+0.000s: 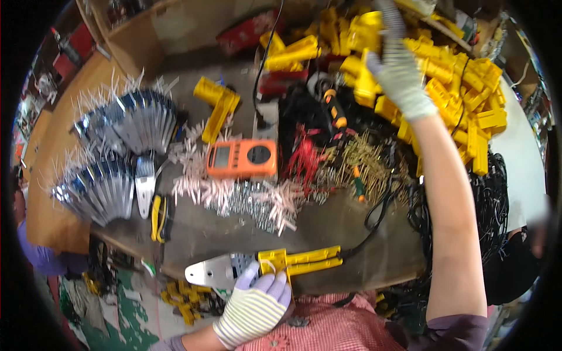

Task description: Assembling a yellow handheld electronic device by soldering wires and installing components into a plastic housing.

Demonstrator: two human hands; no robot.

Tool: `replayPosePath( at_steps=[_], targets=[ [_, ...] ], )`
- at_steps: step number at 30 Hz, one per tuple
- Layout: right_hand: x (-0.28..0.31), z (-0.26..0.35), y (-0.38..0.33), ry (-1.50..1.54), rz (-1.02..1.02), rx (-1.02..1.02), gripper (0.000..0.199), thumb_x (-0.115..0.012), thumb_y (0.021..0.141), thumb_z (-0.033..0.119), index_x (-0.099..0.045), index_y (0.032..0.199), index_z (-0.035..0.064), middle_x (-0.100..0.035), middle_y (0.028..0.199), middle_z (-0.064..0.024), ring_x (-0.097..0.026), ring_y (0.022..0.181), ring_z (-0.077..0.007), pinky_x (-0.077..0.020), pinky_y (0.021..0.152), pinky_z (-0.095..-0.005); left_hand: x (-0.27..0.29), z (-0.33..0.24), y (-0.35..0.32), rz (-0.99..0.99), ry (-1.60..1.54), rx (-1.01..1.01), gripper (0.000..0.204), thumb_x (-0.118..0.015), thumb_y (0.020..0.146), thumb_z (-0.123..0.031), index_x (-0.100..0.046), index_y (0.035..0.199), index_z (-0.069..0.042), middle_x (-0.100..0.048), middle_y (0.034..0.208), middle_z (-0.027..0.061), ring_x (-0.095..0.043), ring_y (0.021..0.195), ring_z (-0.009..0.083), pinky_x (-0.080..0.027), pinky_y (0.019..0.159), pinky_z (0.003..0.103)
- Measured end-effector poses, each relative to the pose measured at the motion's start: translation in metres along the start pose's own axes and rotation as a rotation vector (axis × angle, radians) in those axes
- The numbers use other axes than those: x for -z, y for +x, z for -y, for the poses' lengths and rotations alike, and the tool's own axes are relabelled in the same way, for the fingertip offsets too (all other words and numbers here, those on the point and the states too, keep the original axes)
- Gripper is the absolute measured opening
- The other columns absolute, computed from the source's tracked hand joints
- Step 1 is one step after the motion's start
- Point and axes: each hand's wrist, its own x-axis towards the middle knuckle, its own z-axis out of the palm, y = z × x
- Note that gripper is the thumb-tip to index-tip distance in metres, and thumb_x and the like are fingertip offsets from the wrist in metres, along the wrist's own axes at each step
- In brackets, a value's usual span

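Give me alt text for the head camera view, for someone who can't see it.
A gloved left hand holds a yellow-handled metal part at the workbench edge, while the gloved right hand reaches into a pile of yellow plastic parts. An orange meter lies between.

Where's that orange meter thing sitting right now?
In the head view the orange meter lies flat near the middle of the workbench, just below a yellow plastic part, with a heap of white wall plugs and screws along its lower edge.

Assembly workshop: cluttered workbench (351,234), multimeter (242,158), yellow housings (462,93)
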Motion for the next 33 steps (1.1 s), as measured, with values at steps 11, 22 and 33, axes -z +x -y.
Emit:
replayPosePath(
  at_steps=[11,22,33],
  targets=[
    [0.168,0.119,-0.15,0.898,1.471,0.058,0.036,-0.073,0.076,0.016,-0.065,0.111,0.017,-0.058,0.099,-0.0062,-0.058,0.104,-0.0262,-0.0474,0.097,-0.0408,-0.002,0.002,0.005,0.005,-0.152,0.063,0.03,-0.067,0.076,-0.028,-0.07,0.093,-0.004,-0.068,0.098,0.0141,-0.062,0.092,0.025,-0.04,0.105,0.052],
    [0.129,0.116,-0.207,0.445,0.61,0.021,0.03,-0.073,0.071,0.02,-0.069,0.1,0.0149,-0.068,0.094,-0.0039,-0.064,0.087,-0.027,-0.0494,0.08,-0.0404,0.001,0.028,0.022,0.051,-0.137,-0.111,0.027,-0.068,0.076,-0.027,-0.071,0.097,-0.01,-0.062,0.072,0.0001,-0.062,0.071,0.0199,-0.041,0.104,0.05],
    [0.116,0.116,-0.227,0.478,0.616,0.102,0.028,-0.069,0.071,0.02,-0.07,0.098,0.0135,-0.067,0.088,0.0,-0.063,0.086,-0.0241,-0.0483,0.084,-0.0422,-0.015,0.032,0.049,0.098,-0.125,-0.172,0.039,-0.052,0.09,-0.017,-0.065,0.127,-0.016,-0.058,0.072,0.0043,-0.061,0.071,0.023,-0.048,0.092,0.044]
  ],
)
